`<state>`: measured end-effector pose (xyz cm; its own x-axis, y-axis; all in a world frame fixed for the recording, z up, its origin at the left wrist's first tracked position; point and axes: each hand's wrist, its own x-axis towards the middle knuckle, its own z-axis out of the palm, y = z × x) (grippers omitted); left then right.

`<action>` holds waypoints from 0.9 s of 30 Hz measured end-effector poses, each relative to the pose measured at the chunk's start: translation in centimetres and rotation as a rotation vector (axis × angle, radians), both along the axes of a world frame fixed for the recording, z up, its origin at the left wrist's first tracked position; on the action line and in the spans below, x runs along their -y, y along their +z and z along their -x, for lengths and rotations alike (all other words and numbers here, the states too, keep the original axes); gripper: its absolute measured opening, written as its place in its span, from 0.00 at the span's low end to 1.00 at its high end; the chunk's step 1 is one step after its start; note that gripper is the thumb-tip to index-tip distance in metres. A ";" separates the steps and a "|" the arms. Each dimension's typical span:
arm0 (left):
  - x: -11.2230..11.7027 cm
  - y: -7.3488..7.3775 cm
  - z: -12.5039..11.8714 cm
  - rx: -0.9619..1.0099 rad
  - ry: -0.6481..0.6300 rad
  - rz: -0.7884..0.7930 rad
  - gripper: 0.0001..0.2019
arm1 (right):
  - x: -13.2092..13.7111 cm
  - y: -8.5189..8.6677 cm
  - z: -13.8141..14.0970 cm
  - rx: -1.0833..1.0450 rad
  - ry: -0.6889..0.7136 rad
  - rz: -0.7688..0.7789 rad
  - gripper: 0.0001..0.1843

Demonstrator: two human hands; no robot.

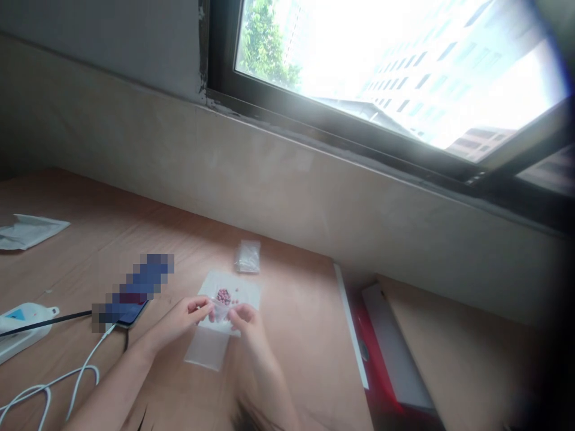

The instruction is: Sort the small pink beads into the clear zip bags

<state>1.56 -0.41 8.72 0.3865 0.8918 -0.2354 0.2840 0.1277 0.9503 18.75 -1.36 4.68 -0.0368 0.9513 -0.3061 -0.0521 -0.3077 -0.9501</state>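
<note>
My left hand point(179, 320) and my right hand point(247, 320) meet above a white square sheet point(245, 290) on the wooden table. Between their fingertips, a small clear plastic bag point(219, 311) is pinched at its upper edge, with both hands apparently holding it. Just beyond the fingers lies a small heap of pink beads point(223, 296) on the sheet. A larger clear plastic sleeve point(207, 350) lies under my wrists at the sheet's near edge. Farther off stands a crumpled clear bag point(247, 256).
A phone point(131, 315), partly pixelated, lies left of my left hand, with a white cable point(67, 383) and a white power strip point(22, 326) nearby. A paper packet point(27, 232) sits at far left. A red-and-white folder point(381, 353) lies right, below a window point(395, 72).
</note>
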 end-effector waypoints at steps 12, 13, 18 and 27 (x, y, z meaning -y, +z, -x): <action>-0.5 -0.1 -0.4 -0.031 0.032 -0.057 0.15 | 0.0 1.1 0.1 -0.012 0.052 -0.065 0.13; -0.5 -0.1 -0.5 -0.035 0.024 -0.060 0.15 | 0.0 1.1 0.3 -0.025 0.056 -0.065 0.14; -0.2 -0.8 -1.3 0.002 -0.004 0.007 0.17 | -0.1 0.4 1.5 0.014 -0.067 -0.114 0.12; -0.5 -1.9 -1.9 0.101 -0.013 0.002 0.18 | -0.4 -1.1 1.5 -0.081 -0.066 -0.027 0.16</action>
